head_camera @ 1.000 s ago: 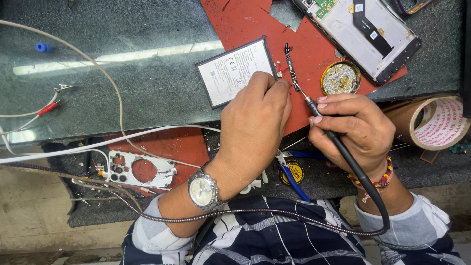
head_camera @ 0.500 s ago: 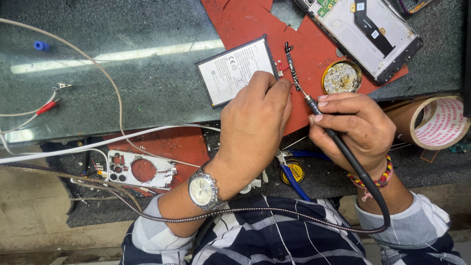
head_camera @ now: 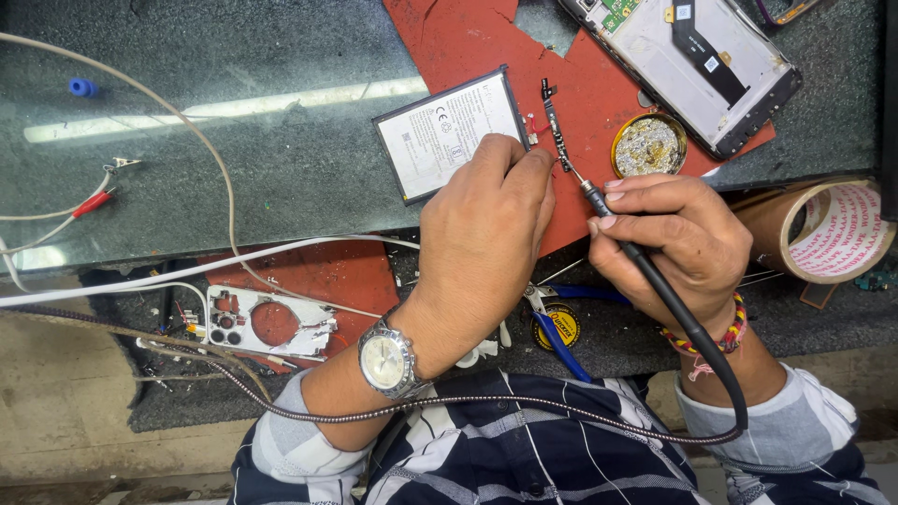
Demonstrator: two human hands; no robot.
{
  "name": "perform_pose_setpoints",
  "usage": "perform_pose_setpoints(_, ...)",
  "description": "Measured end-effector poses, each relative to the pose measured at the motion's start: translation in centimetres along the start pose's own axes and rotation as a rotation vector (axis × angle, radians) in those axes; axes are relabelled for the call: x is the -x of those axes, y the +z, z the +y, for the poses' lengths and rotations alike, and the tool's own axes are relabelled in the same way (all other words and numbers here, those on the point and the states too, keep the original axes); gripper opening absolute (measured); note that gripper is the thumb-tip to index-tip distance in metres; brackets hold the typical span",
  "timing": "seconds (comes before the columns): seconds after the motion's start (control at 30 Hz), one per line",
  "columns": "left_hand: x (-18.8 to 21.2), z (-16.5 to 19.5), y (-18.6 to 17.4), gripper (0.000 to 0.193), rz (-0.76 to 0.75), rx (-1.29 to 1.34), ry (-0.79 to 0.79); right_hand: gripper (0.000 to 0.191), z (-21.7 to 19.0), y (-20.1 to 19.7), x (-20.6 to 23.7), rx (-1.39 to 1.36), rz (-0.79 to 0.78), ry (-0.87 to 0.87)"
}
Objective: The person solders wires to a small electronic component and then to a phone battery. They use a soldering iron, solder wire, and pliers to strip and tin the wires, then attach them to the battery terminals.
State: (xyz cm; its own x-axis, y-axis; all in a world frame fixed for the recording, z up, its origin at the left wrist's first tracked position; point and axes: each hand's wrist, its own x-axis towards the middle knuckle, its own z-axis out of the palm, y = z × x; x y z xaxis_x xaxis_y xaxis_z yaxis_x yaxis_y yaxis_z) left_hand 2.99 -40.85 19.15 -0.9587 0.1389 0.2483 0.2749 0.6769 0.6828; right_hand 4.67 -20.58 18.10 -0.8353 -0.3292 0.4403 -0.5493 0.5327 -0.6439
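The right hand (head_camera: 669,238) pinches a light, stiff soldering iron (head_camera: 645,271) near its tip. The left hand (head_camera: 486,220), fingers closed, seemingly pins a thin, fragile flex strip (head_camera: 554,131) by its edge.

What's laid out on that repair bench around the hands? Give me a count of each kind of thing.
Flat phone battery: 1
Opened phone: 1
Soldering iron, in the right hand: 1
Round tin: 1
Tape roll: 1
Red mat: 1
Blue-handled cutters: 1
Total: 7
The left hand rests by the battery.
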Motion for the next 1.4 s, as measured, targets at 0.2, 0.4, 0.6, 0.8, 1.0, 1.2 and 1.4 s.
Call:
perform_pose_setpoints(0.2, 0.04, 0.10, -0.15, 0.016, 0.003, 0.015, 0.013, 0.026, -0.05, -0.16, 0.09, -0.014, 0.003, 0.002)
perform_pose_setpoints(0.4, 0.01, 0.22, -0.20, 0.016, 0.000, 0.002, 0.015, 0.026, -0.07, -0.27, 0.09, -0.010, -0.007, -0.001)
perform_pose_setpoints(0.6, -0.03, 0.27, -0.18, 0.016, -0.009, -0.003, 0.009, 0.025, -0.08, -0.25, 0.22, -0.019, 0.017, 0.002)
perform_pose_setpoints(0.8, 0.00, 0.19, -0.21, 0.016, -0.001, -0.001, 0.018, 0.024, -0.21, -0.25, 0.11, -0.007, 0.009, 0.010)
perform_pose_setpoints(1.0, 0.06, 0.07, -0.07, 0.015, -0.005, -0.012, 0.012, 0.023, -0.40, 0.00, -0.07, -0.005, 0.082, 0.015)
perform_pose_setpoints(1.2, -0.03, 0.18, -0.14, 0.015, 0.001, -0.005, 0.006, 0.024, -0.12, -0.01, -0.06, -0.049, 0.044, -0.006)
perform_pose_setpoints(1.4, -0.02, 0.08, -0.17, 0.016, 0.003, 0.014, 0.012, 0.024, 0.09, -0.10, 0.22, -0.007, 0.007, -0.011)
